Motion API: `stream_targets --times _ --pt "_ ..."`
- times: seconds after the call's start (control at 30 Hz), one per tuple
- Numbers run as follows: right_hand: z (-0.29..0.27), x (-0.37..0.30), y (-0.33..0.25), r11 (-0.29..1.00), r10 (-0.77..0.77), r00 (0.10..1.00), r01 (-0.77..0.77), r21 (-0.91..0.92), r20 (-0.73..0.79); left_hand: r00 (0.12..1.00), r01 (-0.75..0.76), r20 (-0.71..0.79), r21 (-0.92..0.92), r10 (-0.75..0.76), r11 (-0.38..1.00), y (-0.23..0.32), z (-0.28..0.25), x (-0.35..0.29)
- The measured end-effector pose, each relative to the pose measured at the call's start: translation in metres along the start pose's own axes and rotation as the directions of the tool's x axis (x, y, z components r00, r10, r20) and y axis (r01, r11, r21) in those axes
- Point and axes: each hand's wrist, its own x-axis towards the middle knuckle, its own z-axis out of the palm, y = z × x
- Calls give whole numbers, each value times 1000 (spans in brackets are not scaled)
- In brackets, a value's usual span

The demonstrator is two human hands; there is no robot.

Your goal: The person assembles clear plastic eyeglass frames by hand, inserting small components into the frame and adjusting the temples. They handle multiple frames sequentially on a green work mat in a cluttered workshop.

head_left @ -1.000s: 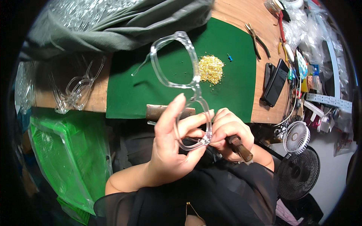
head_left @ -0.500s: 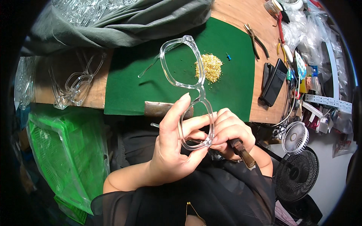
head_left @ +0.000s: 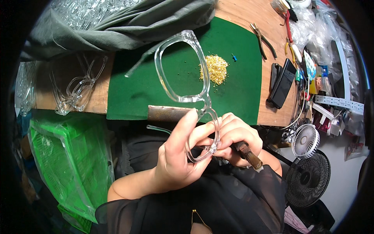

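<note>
My left hand (head_left: 175, 160) is closed around the lower rim of a clear plastic eyeglass frame (head_left: 183, 99), held up on end above the table's near edge. One temple sticks out to the far left; the tip of the other shows left of my left hand. My right hand (head_left: 241, 136) is curled around a tool with a brown handle (head_left: 250, 156), whose working end is hidden. Its fingertips meet the frame's lower corner beside my left fingers. Beyond them, a pile of tiny gold-coloured pieces (head_left: 216, 70) lies on a green mat (head_left: 237, 95).
A textured bar (head_left: 167, 113) lies at the mat's near edge, a blue push pin (head_left: 234, 58) near the pile. Pliers (head_left: 263, 43) and a black phone (head_left: 283, 84) lie right. Clear frames (head_left: 80, 91), grey cloth (head_left: 117, 35) and a green crate (head_left: 70, 156) are left.
The eyeglass frame has tilted, its upper end moving left and looming larger, with the temple swinging left. Both hands keep their grip; the tool handle has shifted slightly.
</note>
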Motion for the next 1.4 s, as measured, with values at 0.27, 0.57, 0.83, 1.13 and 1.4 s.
stream_targets --times 0.27,0.57,0.83,1.13,1.4 --pt "-2 -4 -2 1000 13 1000 -13 4 6 999 33 -7 -59 -33 998 -1 1 -3" --pt "-1 -1 -5 1000 -4 1000 4 -13 28 989 144 1 -226 -147 963 2 -1 -3" --pt "-1 -2 -2 999 -40 999 40 3 15 992 126 3 -199 -128 972 1 1 -4" --pt "-4 -1 -3 999 -23 998 21 27 57 991 132 32 -201 -128 971 2 -3 -3" --pt "-3 1 -4 1000 -21 997 21 4 76 993 115 19 -214 -114 970 2 -3 -1"
